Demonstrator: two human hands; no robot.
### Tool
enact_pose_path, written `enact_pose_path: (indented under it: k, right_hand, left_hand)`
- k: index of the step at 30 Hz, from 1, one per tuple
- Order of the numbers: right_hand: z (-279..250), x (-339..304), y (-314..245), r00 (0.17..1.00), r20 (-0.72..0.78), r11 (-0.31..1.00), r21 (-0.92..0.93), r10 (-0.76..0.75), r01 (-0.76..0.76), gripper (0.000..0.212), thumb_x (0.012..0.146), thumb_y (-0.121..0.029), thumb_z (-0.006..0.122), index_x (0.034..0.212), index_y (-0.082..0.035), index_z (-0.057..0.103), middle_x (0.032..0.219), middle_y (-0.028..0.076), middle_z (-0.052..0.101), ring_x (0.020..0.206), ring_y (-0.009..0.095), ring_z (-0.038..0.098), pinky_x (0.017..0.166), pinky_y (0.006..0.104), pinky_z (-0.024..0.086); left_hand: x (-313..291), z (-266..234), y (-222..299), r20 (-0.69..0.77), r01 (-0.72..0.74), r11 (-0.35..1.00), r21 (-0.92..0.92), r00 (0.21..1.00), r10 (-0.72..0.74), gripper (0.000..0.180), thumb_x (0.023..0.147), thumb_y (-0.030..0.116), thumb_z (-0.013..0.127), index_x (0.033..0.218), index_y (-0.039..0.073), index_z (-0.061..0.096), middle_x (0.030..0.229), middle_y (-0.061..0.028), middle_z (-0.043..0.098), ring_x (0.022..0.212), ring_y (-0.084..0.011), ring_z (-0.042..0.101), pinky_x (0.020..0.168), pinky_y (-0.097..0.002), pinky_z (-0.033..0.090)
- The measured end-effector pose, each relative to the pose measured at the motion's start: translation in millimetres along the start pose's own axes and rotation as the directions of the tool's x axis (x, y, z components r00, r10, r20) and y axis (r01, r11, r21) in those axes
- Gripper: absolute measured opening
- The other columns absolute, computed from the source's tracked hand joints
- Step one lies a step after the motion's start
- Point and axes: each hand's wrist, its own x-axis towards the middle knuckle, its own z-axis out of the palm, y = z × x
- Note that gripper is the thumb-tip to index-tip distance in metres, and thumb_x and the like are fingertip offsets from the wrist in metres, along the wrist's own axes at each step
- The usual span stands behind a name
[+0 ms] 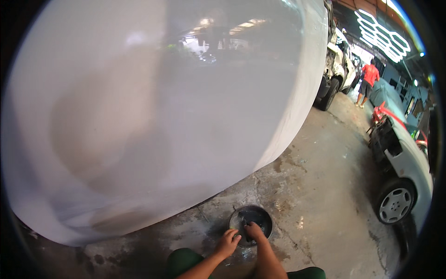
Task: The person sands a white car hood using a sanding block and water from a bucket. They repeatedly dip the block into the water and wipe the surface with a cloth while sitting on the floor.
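Observation:
A round black basin (267, 216) with water in it stands on the wet floor before me. My right hand (254, 231) reaches down inside it, with the fingers curled round something dark that I cannot make out. At the basin's left rim is my left hand (227, 242), its fingers loosely bent and apart, with no held thing visible. Just beyond both hands rises a large, smooth, pale grey car body panel (223, 121), glossy and reflecting lights, which fills most of the upper left.
The stained concrete floor (320, 172) runs off to the right. A silver car part with a wheel (396, 204) stands there. Farther back are a partly dismantled white vehicle (341, 69), a person in a red shirt (369, 76) and a covered shape (388, 95). Hexagonal lights (382, 36) hang overhead.

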Motion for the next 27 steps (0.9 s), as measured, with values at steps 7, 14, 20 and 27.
enact_pose_path:
  k: [7, 14, 20, 27]
  right_hand:
    - [-35, -68, -101, 0.998, 0.002, 0.788, 0.614, -0.056, 0.043, 0.052, 0.093, -0.032, 0.073, 0.130, 0.003, 0.061, 0.109, 0.015, 0.073, 0.096, 0.023, 0.069, 0.087, 0.0349, 0.054]
    - [-97, -109, -193, 0.971, -0.040, 0.971, -0.017, -0.237, 0.237, 0.055, 0.097, -0.027, 0.073, 0.141, 0.000, 0.055, 0.130, 0.023, 0.068, 0.121, 0.036, 0.067, 0.102, 0.0427, 0.051]
    - [-197, -141, -378, 0.241, -0.603, 0.527, -0.354, -0.760, 0.773, 0.079, 0.105, -0.039, 0.061, 0.159, 0.008, 0.028, 0.166, 0.034, 0.024, 0.156, 0.047, 0.022, 0.126, 0.0527, 0.022]
    - [-239, -142, -467, 0.038, -0.630, 0.444, -0.501, -0.775, 0.743, 0.083, 0.108, -0.050, 0.047, 0.164, 0.005, 0.019, 0.172, 0.027, 0.014, 0.161, 0.040, 0.011, 0.129, 0.0514, 0.010]
  left_hand:
    - [35, -20, 20, 0.261, 0.569, 0.524, -0.634, 0.795, -0.548, 0.058, 0.102, 0.039, 0.068, 0.149, 0.010, 0.050, 0.133, -0.0095, 0.065, 0.114, -0.0230, 0.067, 0.094, -0.0426, 0.053]
    - [51, -49, 36, 0.394, 0.423, 0.375, -0.825, 0.906, -0.154, 0.046, 0.100, 0.035, 0.067, 0.138, 0.012, 0.057, 0.115, -0.0043, 0.069, 0.102, -0.0183, 0.070, 0.084, -0.0442, 0.062]
    - [49, -60, 41, 0.385, 0.461, 0.467, -0.754, 0.887, -0.254, 0.045, 0.093, 0.030, 0.067, 0.132, 0.010, 0.060, 0.114, -0.0052, 0.067, 0.095, -0.0187, 0.070, 0.076, -0.0406, 0.064]
    - [47, -54, 28, 0.393, 0.464, 0.529, -0.711, 0.885, -0.248, 0.046, 0.094, 0.028, 0.066, 0.135, 0.008, 0.060, 0.117, -0.0063, 0.066, 0.099, -0.0169, 0.068, 0.079, -0.0362, 0.061]
